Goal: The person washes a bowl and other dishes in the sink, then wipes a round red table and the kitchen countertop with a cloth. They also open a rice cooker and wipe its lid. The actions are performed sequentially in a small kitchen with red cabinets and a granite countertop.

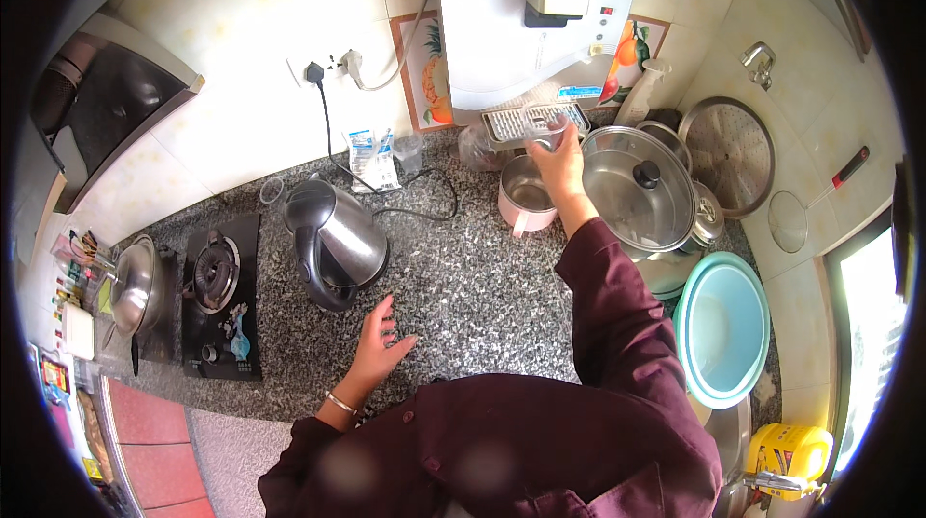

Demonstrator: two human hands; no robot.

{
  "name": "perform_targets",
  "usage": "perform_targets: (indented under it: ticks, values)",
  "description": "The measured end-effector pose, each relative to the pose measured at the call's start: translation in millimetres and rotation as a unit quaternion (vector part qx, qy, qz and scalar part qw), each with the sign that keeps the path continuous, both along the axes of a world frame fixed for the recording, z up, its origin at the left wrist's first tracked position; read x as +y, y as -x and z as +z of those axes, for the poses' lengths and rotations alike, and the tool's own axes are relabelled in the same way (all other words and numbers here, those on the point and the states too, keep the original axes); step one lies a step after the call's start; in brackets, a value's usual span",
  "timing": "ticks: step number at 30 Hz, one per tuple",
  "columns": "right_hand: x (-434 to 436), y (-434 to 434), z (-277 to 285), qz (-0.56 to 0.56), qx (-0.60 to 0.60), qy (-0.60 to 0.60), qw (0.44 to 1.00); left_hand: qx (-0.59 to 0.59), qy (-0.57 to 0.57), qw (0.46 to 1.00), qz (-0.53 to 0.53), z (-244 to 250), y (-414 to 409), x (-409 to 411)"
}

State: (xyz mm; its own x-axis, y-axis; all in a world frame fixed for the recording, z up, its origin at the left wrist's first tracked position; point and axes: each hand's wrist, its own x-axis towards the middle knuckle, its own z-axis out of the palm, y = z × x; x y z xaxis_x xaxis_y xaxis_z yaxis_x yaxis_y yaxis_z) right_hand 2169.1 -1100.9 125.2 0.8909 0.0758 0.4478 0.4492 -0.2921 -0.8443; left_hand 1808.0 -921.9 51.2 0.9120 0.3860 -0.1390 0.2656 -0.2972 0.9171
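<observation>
My right hand (563, 160) reaches to the back of the granite counter. Its fingertips grip a clear plastic container (542, 129), whose see-through outline is hard to make out. Just below that hand stands a pink-sided cup (526, 203) with a metal inside and a handle towards me. A glass-lidded steel pot (633, 192) is close on its right. My left hand (377, 344) hovers over the counter near its front edge, fingers apart and holding nothing. Closest to it is the black handle of a steel electric kettle (340, 239).
A metal grater-like tray (506, 126) lies behind the cup. The kettle's cord (454, 203) loops across the counter. Light-blue basins (723, 330) stand at right, and a gas hob (221, 330) is at left. A white water heater (499, 33) hangs low over the back.
</observation>
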Motion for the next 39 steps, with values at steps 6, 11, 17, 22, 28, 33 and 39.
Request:
perform_targets:
  ticks: [6,11,17,22,28,33,39]
  values:
    - [12.9,-60.2,-9.8,-0.072,-0.008,0.049,0.996,0.039,0.041,0.991,0.123,-30.3,21.6,12.5]
    - [19.9,-100.2,-43.3,-0.109,-0.058,0.055,0.991,-0.005,-0.035,0.986,0.164,-45.8,37.0,29.1]
    - [23.4,-97.3,-57.6,-0.124,-0.086,0.043,0.988,-0.037,-0.007,0.974,0.224,-38.6,44.1,27.2]
    - [26.5,-16.9,-66.3,-0.062,-0.158,-0.037,0.985,-0.026,-0.005,0.968,0.248,-24.5,70.2,13.9]
    - [47.9,168.0,-94.5,0.278,-0.038,-0.003,0.96,-0.007,0.056,0.964,0.26,-5.2,111.9,-6.6]
    - [103.4,283.9,-116.9,0.52,0.023,0.142,0.842,-0.024,0.072,0.946,0.316,-11.3,171.7,-11.2]
    - [190.7,323.3,-139.8,0.477,-0.186,0.196,0.837,-0.03,0.07,0.911,0.405,-8.3,253.1,-16.8]
